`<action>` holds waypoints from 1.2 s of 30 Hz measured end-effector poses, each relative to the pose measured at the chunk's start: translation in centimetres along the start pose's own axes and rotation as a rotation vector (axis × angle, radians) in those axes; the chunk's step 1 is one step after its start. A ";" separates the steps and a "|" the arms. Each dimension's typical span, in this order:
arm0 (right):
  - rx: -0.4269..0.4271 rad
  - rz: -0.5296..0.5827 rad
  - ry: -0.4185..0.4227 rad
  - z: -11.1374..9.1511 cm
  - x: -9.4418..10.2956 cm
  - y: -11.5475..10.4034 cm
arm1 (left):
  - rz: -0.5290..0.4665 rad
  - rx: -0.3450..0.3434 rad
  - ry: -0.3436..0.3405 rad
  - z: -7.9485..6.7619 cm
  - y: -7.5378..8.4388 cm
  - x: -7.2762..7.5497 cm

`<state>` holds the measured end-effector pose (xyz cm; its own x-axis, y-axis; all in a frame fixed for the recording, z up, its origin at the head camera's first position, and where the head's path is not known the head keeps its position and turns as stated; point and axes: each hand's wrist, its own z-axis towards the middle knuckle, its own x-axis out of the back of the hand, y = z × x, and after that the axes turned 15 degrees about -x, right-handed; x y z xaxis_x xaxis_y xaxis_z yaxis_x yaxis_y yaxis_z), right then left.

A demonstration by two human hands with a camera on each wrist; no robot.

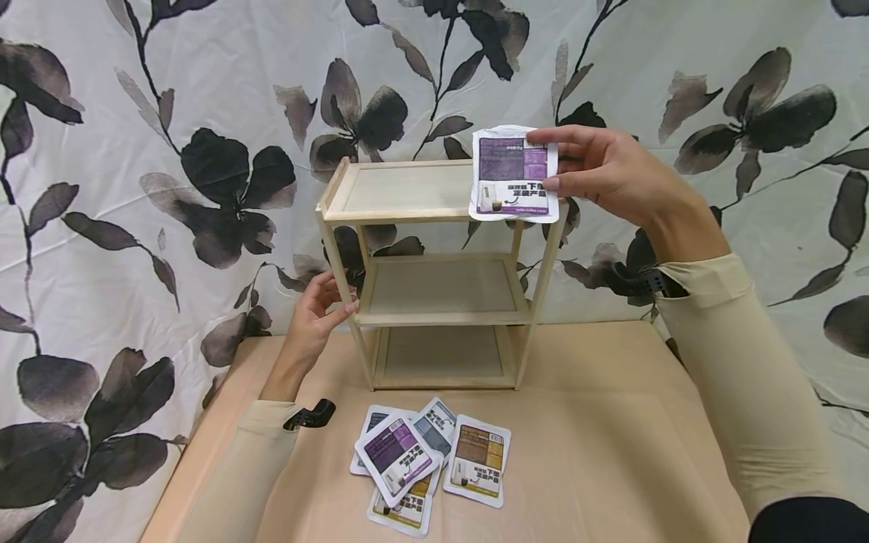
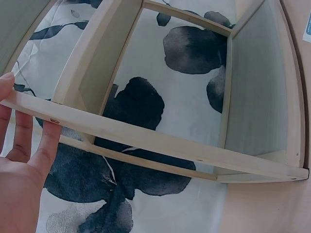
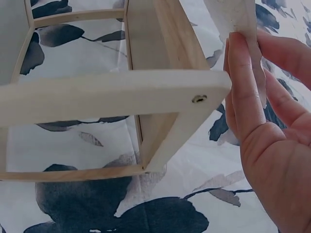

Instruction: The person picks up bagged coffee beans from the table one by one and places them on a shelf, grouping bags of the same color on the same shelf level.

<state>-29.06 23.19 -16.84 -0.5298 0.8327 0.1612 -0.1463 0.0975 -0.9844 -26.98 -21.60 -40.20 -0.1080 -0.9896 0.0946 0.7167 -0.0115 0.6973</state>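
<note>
Right sleeve lies nearest the camera, at the near right; left sleeve enters at the near left. Between them, on the near part of the table, loose packets overlap: a purple-printed packet lies uppermost, over bluish packets and a yellow-printed packet, with a brown-printed packet at their right. Beyond stands a wooden rack of three tiers, upright, before a floral cloth.

Left hand: thumb and fingers grip the rack's left upright from either side. Right hand: thumb and fingers pinch the right edge of the held packet, its purple-and-white printed face towards the camera. Held packet is raised and roughly upright, before the right part of the top shelf; whether it touches the shelf cannot be determined.

Assessment: the step in hand appears to be positioning one packet at the top tier while the rack is steadied. Setting it down there would call for carrying it over the raised rim, laying it flatter and releasing the pinch, with the left grip maintained.
</note>
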 end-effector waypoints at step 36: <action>-0.307 -0.682 0.204 6.3 2.0 -1.2 | 0.012 0.001 0.027 0.4 -0.3 -0.5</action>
<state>-35.19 21.34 -14.86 -0.2369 0.6156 0.7516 -0.1310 0.7463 -0.6526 -27.39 -21.01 -40.15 -0.0803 -0.9932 0.0839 0.7173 0.0008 0.6968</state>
